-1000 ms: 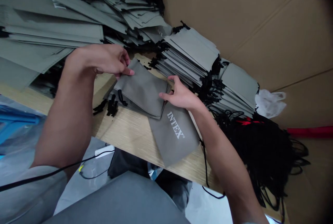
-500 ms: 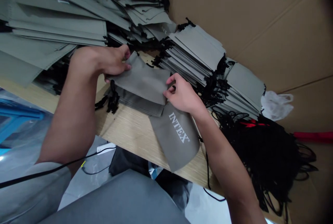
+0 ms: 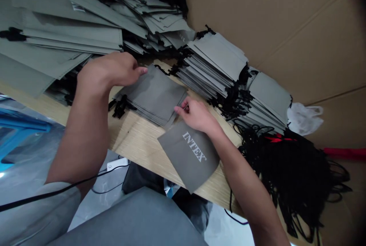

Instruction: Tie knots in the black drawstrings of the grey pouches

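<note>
Nearest the viewer, a flat grey fabric pouch printed INTEX lies on the pale wooden surface, its lower corner past the edge. Just beyond it, the right hand pinches the near corner of a small stack of plain grey fabric pouches with thumb and fingertips. At that stack's far left corner the left hand rests with fingers extended flat on the top pouch, gripping nothing. Right of the stack stand taller piles of grey pouches with black drawstrings; beyond them rises a brown cardboard wall.
</note>
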Demonstrator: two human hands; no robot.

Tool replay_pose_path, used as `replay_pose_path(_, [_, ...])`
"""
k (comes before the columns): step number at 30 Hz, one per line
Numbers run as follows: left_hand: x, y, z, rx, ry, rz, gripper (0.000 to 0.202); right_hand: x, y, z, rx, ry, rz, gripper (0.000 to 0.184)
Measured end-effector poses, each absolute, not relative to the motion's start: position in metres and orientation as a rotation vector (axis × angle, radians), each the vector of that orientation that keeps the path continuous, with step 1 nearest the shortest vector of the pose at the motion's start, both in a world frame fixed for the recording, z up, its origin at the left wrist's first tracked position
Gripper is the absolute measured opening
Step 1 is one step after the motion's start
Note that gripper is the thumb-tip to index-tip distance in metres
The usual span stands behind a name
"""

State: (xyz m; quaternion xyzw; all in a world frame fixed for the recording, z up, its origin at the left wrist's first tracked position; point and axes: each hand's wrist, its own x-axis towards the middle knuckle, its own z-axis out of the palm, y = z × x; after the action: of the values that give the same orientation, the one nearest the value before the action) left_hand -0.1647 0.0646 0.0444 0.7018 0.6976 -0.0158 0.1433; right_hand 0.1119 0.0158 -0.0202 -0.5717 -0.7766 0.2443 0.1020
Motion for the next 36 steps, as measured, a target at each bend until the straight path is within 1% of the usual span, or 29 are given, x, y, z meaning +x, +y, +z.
replay_pose_path(3, [-0.168,0.058,0.04,1.955,2.036,-0.107,0.063,0.115,0.007,-0.023,-1.634,-2.312,0.825,0.025])
replay_pose_path(6, [-0.168,0.061,0.03,1.861,1.963,-0.144,0.072,0.116,0.001,-0.025,-1.616,-2.315,0.848,0.024])
replay_pose_path(8, [-0.166,0.067,0.022,1.864,1.853,-0.147,0.07,0.12,-0.001,-0.026,-1.629,-2.32,0.856,0.026])
replay_pose_path(12, [-0.152,0.073,0.012,2.015,1.7,-0.116,0.056,0.133,-0.005,-0.025,-1.719,-2.336,0.813,0.028])
replay_pose_path(14, [-0.145,0.072,0.011,2.004,1.632,-0.111,0.053,0.139,-0.01,-0.021,-1.791,-2.354,0.737,0.027])
replay_pose_path(17, [-0.135,0.068,0.013,1.837,1.538,-0.185,0.052,0.14,-0.025,-0.01,-1.843,-2.434,0.505,0.019])
replay_pose_path(19, [-0.132,0.067,0.014,1.703,1.53,-0.222,0.058,0.135,-0.037,-0.003,-1.833,-2.484,0.378,0.012])
replay_pose_path(21, [-0.131,0.067,0.014,1.642,1.576,-0.183,0.066,0.128,-0.048,0.001,-1.79,-2.51,0.352,0.007])
replay_pose_path(23, [-0.133,0.067,0.014,1.675,1.635,-0.08,0.066,0.12,-0.056,0.001,-1.708,-2.515,0.424,0.009])
replay_pose_path(27, [-0.136,0.065,0.018,1.801,1.702,0.075,0.048,0.111,-0.063,-0.009,-1.528,-2.475,0.621,0.012])
replay_pose_path(29, [-0.135,0.062,0.02,1.835,1.69,0.1,0.043,0.106,-0.065,-0.014,-1.472,-2.43,0.724,0.013])
replay_pose_path(33, [-0.13,0.058,0.021,1.812,1.601,0.064,0.041,0.094,-0.067,-0.017,-1.487,-2.332,0.917,0.019])
replay_pose_path(36, [-0.13,0.057,0.017,1.794,1.571,0.003,0.043,0.082,-0.07,-0.021,-1.572,-2.301,0.941,0.026])
